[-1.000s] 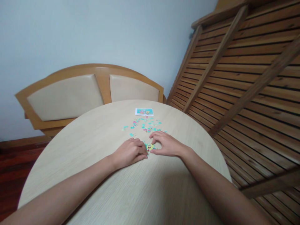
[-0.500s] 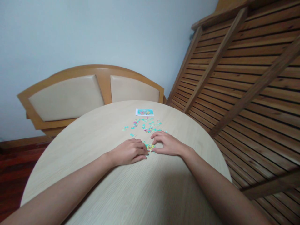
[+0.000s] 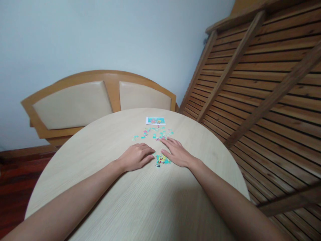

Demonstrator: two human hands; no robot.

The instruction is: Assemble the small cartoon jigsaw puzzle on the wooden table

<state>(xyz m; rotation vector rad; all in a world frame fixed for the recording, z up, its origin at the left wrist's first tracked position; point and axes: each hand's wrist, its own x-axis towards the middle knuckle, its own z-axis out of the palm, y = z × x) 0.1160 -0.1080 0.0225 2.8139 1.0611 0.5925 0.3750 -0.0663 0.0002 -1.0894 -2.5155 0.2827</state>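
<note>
A partly joined jigsaw puzzle with a yellow cartoon figure on teal lies flat on the round table. Just to its left is my left hand, palm down, fingers loosely stretched and thumb apart; nothing shows in it, though the space under the fingers is hidden. My right hand is open above and right of the joined part. Its fingers reach forward to the near edge of the loose puzzle pieces; whether they touch one I cannot tell.
Behind the loose pieces lies a picture card with cartoon figures on teal. More pieces are scattered at the left. A padded headboard stands beyond the table, and a slatted wooden frame leans at the right.
My left hand has drawn back left from the joined puzzle. My right hand has let go of the puzzle's edge, opened and stretched forward to the loose pieces, leaving more of the joined part visible.
</note>
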